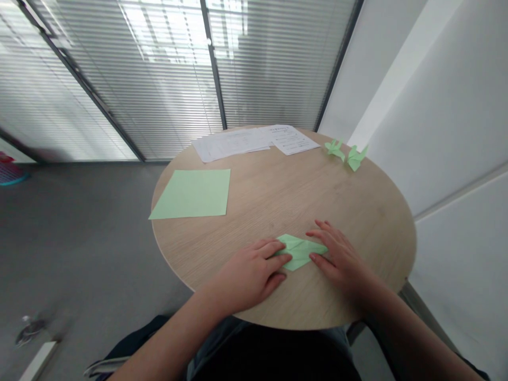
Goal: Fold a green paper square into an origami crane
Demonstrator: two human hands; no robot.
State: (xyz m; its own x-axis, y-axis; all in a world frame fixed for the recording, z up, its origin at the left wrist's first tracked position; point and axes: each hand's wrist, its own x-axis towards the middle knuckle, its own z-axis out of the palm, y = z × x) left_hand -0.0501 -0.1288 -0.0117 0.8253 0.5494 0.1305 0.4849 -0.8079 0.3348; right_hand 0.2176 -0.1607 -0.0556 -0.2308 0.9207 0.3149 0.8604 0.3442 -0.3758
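A small piece of folded green paper [300,251] lies flat on the round wooden table [273,196] near its front edge. It has a pointed tip at the right and several creases. My left hand [254,272] rests on its left end, fingers stretched out over the paper and thumb on the tabletop. At the right, my right hand [337,254] is open, with its thumb touching the paper near the tip and its other fingers spread above and beyond the far edge. The left end of the paper is partly hidden under my fingers.
A larger green paper sheet [194,193] lies at the table's left edge. White printed sheets [238,143] overlap at the back. Two folded green paper figures [356,157] stand at the back right beside the white wall [448,106]. Windows with blinds [273,79] are behind.
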